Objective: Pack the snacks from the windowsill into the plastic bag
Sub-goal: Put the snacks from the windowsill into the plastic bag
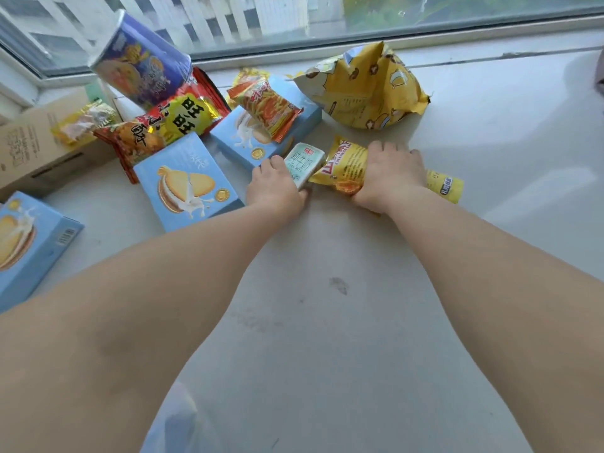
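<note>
Both hands (curled) on snacks: left hand (274, 188), milk carton (304, 163); right hand (389, 173), yellow packet (346, 165).

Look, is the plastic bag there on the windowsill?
No, only snacks such as the milk carton and blue boxes lie on the windowsill.

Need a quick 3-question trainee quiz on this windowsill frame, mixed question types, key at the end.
1. True or false: the left hand grips the small milk carton.
2. What does the right hand grip? A) the blue cup B) the long yellow snack packet C) a blue biscuit box
3. What lies on top of the blue biscuit box nearest the window?

Key
1. True: its fingers curl round the carton's near end.
2. B
3. The orange noodle-snack packet.
</note>
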The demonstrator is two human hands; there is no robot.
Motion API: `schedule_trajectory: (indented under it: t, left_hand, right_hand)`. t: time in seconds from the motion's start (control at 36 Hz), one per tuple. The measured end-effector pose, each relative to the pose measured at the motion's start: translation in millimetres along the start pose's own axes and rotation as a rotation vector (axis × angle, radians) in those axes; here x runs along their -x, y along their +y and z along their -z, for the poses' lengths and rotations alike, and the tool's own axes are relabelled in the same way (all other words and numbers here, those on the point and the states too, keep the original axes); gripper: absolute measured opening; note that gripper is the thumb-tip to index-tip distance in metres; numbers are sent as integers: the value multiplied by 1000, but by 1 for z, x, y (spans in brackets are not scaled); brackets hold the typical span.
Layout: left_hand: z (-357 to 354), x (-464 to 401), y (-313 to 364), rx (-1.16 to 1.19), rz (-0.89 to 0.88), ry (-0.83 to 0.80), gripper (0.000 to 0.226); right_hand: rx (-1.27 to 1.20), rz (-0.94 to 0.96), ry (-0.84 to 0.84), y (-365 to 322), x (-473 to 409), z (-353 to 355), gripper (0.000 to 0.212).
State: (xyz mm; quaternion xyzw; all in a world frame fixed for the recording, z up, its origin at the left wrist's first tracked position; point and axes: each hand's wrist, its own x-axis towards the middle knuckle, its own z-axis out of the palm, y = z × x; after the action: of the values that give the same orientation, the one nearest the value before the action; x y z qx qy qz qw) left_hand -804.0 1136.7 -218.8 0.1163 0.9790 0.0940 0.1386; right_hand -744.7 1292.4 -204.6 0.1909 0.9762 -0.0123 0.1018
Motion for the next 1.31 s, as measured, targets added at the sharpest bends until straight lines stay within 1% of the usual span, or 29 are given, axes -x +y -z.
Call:
schedule_trajectory:
  t: [0.06,0.11,0.17,0.25,0.33,0.39,0.44,0.53,0.61,0.69,0.75,0.81,0.86,0.94,1.0,1.08,1.19,1.31]
  left_hand:
    - [2,0,-2,39,4,-15,72]
    - [4,4,-6,98,10,-28,67]
    - [5,10,-11,197,22,-3,57]
    - [13,20,-17,400,13,113,49]
    - [33,12,-14,619,43,254,44]
    - [49,-4,-8,762,108,335,45]
    - [62,-27,-1,821,176,357,51]
    - [81,-57,11,754,306,249,66]
    - [89,-75,22,594,396,112,77]
    - [84,-86,28,545,396,-8,79]
    - [78,-91,32,507,387,-29,76]
    - [72,-97,34,488,378,-5,77]
    - [64,-102,36,445,348,20,81]
    - [54,-102,36,449,311,62,81]
    - [51,-100,35,444,304,68,78]
    - [54,-102,32,501,324,38,79]
    - [59,-96,27,598,326,-49,91]
    - [61,-83,19,572,328,-92,98]
  right_hand:
    - [-16,-22,-11,-2,2,2,66]
    - [-31,-26,36,-3,8,2,56]
    - [-65,-25,91,-4,17,1,48]
    - [-107,-8,179,-2,29,3,43]
    - [-23,72,373,1,29,12,47]
    - [-3,106,394,2,22,28,51]
    - [45,150,360,4,9,50,51]
    - [174,206,249,5,-21,83,58]
    - [167,216,43,8,-50,102,77]
    - [112,185,-165,17,-73,95,92]
    - [95,169,-224,21,-81,81,97]
    - [97,171,-221,22,-87,69,97]
    - [136,171,-177,20,-91,60,96]
    - [161,154,-98,18,-90,52,85]
    - [146,134,-82,18,-89,50,79]
    - [131,109,-80,17,-87,50,79]
    - [107,112,-71,14,-77,49,74]
    - [91,145,-105,9,-65,51,69]
